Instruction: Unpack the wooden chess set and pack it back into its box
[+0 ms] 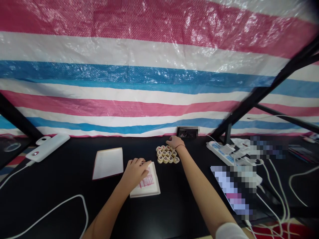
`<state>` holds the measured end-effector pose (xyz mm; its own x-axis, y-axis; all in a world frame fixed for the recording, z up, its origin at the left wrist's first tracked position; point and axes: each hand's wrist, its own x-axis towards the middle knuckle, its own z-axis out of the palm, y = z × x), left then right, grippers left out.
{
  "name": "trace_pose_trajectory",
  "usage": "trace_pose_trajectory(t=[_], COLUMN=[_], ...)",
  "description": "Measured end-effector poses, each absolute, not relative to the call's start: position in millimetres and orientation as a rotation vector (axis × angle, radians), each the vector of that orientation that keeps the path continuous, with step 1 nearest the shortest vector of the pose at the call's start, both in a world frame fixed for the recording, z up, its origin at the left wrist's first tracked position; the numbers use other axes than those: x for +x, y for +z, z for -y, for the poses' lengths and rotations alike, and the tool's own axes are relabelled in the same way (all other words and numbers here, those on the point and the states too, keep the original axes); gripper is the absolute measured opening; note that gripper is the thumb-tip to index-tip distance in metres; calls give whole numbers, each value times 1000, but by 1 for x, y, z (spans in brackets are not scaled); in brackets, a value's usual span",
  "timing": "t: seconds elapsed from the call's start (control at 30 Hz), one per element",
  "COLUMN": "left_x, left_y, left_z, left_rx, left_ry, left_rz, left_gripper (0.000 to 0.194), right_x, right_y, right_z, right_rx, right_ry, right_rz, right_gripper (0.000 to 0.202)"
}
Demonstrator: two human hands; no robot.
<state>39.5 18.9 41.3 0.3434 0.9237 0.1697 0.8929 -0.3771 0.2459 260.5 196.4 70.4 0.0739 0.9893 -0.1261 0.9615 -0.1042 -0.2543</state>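
Several round, cream Chinese chess pieces [164, 153] with red and black characters stand in rows, some stacked, on the black table. At their far right corner is my right hand [175, 142], its fingers bent down against the back pieces; its fingertips are partly hidden. A shallow white box [155, 181] sits nearer to me, with a sheet printed in red lines [147, 181] inside. My left hand [137, 172] lies across the box's upper left edge, fingers curled over it and thumb stretched to the right. Left of it rests the box lid [108, 164], white inside up.
Behind the pieces a phone [187, 132] leans against a striped plastic sheet [129, 99]. A power strip [220, 152] with plugs and cables, and a blurred tablet-like device [231, 192], lie right. A white device [48, 147] and a white cable [83, 202] are left.
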Motion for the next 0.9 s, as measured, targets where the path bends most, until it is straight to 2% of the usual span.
trace_pose_trajectory(t=[0.13,0.33,0.57,0.7,0.8,0.9], left_x=[38,37,35,34,33,33], left_y=[39,37,36,33,32,32], left_z=[-21,-21,-20,-21,-22,-22], left_rx=[2495,2500,2483,2477,2456,2408], left_ry=[409,378,359,579,845,921], left_rz=[-1675,-1675,-1663,-1646,-1629,-1570], left_gripper=[39,39,41,52,65,48], right_x=[257,258,242,221,207,201], right_y=[65,76,96,77,57,47], right_z=[-206,-206,-154,-103,-78,-67], right_rx=[-2313,-2301,-1949,-1357,-1139,-1072], right_ry=[467,441,410,844,1186,1333], right_rz=[2036,2040,2042,1853,1651,1525], right_gripper=[20,19,18,19,26,28])
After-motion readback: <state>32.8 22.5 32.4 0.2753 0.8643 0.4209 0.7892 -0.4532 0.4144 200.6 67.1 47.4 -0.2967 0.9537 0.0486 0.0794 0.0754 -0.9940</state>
